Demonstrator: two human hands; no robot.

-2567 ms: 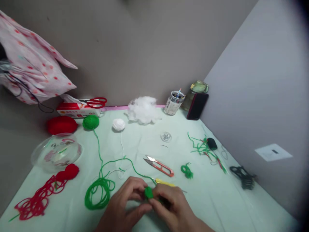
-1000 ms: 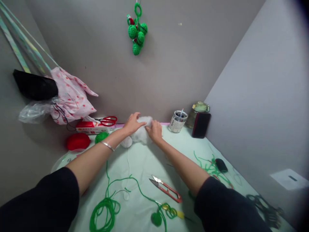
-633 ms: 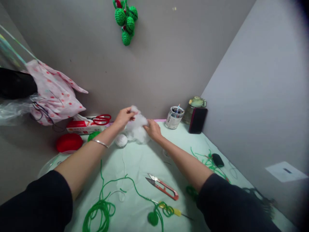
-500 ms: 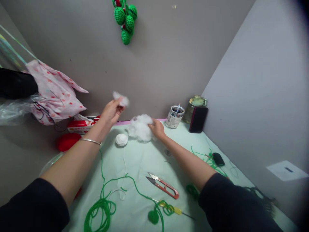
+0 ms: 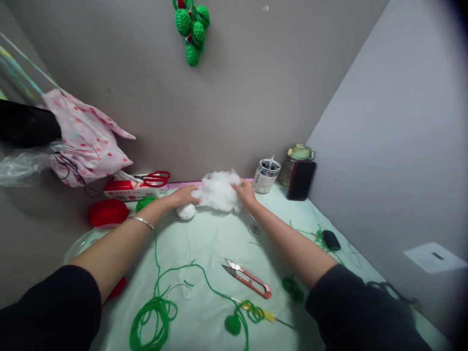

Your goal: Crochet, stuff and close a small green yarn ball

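A fluffy heap of white fiberfill stuffing (image 5: 219, 191) lies at the back of the table against the wall. My left hand (image 5: 185, 196) grips its left edge, fingers partly hidden by the fluff. On the opposite side, my right hand (image 5: 244, 191) pinches the right edge. Just below my left hand sits a white yarn ball (image 5: 186, 212). Nearer to me are orange thread snips (image 5: 248, 280), a crochet hook with a yellow handle (image 5: 268, 316) and a small green crocheted ball (image 5: 233, 324) with yarn running from it.
Coiled green yarn (image 5: 149, 324) lies at front left. Red scissors (image 5: 156, 179) rest on a tissue box (image 5: 126, 190), near a red yarn ball (image 5: 108, 212). A tin of pens (image 5: 266, 176) and a phone (image 5: 302, 181) stand at back right. Green crocheted balls (image 5: 192, 31) hang above.
The green crocheted piece was put down and both hands reached to the stuffing. My left hand pulled a tuft up and left, then came back down to the heap's left side.
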